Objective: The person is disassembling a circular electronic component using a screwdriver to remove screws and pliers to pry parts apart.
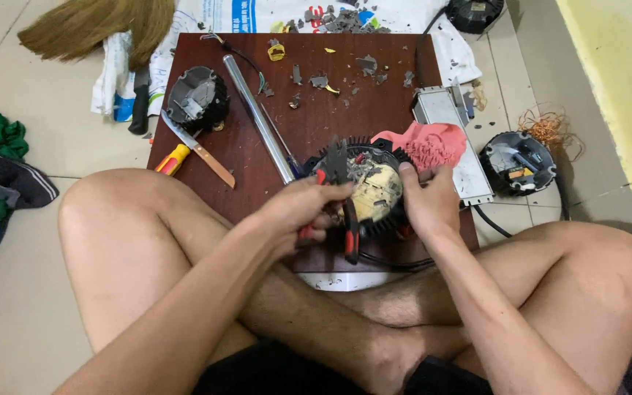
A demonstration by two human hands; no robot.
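The person sits cross-legged on the floor, and both hands work at the near edge of a dark wooden worktop (316, 117). The left hand (294, 212) grips one pair of red-handled pliers (339, 197), whose tip presses into a round black finned casing (374, 192). The right hand (427, 201) clasps that casing's right rim. Just behind lies one pink glove (426, 143). Farther out rest one metal tube (257, 117), one knife (195, 146), one screwdriver (172, 159) and a second round casing (197, 99). A third casing (517, 162) sits on the tiles to the right. Grey chips litter the far end.
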